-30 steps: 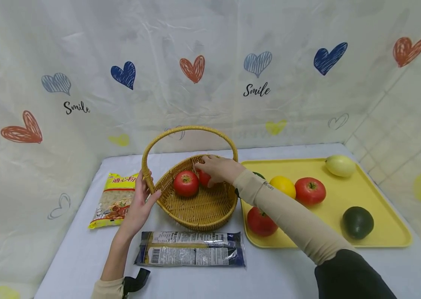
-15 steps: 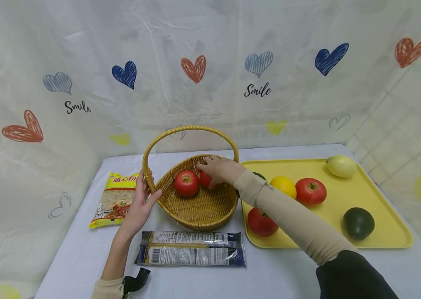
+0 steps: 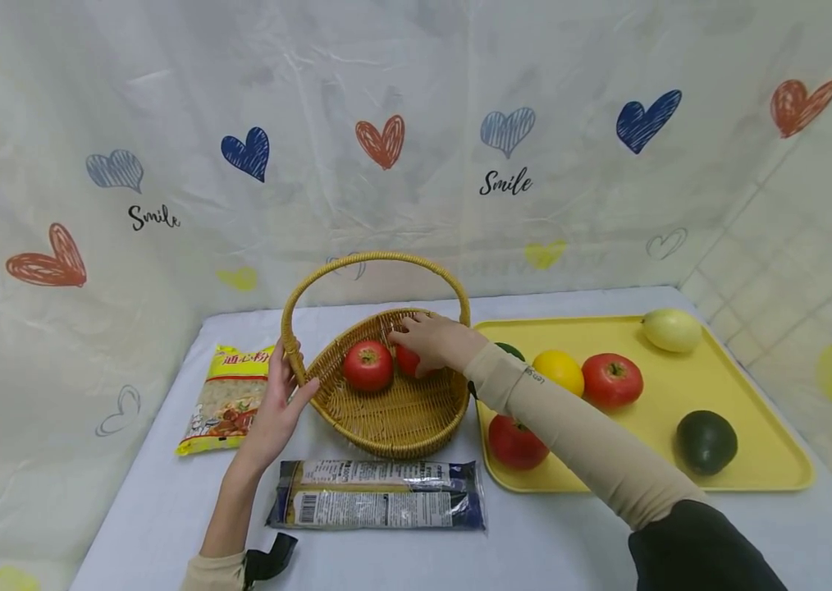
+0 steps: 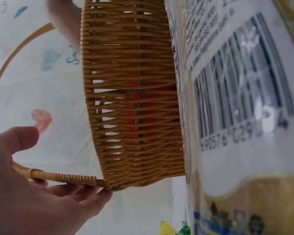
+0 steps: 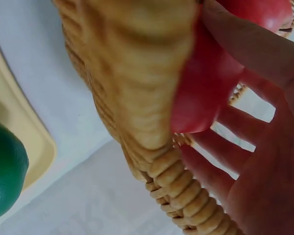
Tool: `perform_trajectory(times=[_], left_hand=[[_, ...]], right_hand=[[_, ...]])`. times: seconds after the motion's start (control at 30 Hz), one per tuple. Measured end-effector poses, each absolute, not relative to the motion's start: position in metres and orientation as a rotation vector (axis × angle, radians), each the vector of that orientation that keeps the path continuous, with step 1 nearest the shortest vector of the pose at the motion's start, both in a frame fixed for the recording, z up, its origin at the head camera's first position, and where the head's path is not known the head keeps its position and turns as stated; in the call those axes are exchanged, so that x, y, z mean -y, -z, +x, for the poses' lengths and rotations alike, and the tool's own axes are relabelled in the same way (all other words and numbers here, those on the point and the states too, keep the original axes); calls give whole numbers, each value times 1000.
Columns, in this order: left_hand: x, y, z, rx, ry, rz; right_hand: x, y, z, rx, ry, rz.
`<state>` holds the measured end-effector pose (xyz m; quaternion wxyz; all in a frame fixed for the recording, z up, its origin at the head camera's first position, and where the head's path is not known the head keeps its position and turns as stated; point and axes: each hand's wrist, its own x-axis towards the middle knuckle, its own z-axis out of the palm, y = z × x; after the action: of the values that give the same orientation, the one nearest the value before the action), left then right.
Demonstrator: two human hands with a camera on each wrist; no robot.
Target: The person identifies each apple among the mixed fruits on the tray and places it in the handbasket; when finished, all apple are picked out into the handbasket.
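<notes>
My left hand [image 3: 274,410] holds the wicker basket [image 3: 386,423] at the left base of its handle. Its fingers lie behind the handle and the thumb points toward the rim; the left wrist view shows this thumb [image 4: 22,139] raised clear of the handle. Inside the basket my right hand [image 3: 434,341] grips a red apple [image 3: 406,361], mostly covered in the head view. Thumb and fingers lie on either side of that apple [image 5: 206,83] in the right wrist view. Another red apple [image 3: 368,366] sits just left of it in the basket.
Right of the basket lies a yellow tray [image 3: 748,386] with red apples [image 3: 612,381], a yellow fruit [image 3: 560,372], a pale oval fruit [image 3: 671,330] and dark green fruit [image 3: 706,442]. A flat packet [image 3: 379,494] lies in front; a pasta bag [image 3: 227,398] lies left.
Both hands keep nearly the same places, the right on the apple inside the basket. The head view shifts slightly.
</notes>
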<state>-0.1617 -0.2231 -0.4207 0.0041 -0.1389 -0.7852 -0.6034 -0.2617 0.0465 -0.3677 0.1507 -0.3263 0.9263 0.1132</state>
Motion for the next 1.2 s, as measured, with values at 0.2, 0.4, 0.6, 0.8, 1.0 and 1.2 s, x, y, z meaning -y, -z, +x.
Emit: perform_trajectory(times=[0.2, 0.4, 0.6, 0.8, 1.0, 1.2], left_hand=[[223, 420, -164, 2443, 1898, -454], [220, 422, -166, 2449, 1917, -471], [221, 421, -163, 2458, 1916, -454], [223, 419, -162, 2461, 1911, -442], [224, 420, -159, 2467, 1911, -422], [223, 420, -160, 2460, 1911, -424]], right_hand=[[-49, 366, -260, -2672, -288, -1055], [-66, 359, -242, -2681, -115, -1139], [-88, 344, -206, -2660, 107, -1311], [-113, 331, -170, -2607, 300, -1320], [-141, 336, -146, -2638, 307, -1277], [-167, 347, -129, -2670, 301, -1152]])
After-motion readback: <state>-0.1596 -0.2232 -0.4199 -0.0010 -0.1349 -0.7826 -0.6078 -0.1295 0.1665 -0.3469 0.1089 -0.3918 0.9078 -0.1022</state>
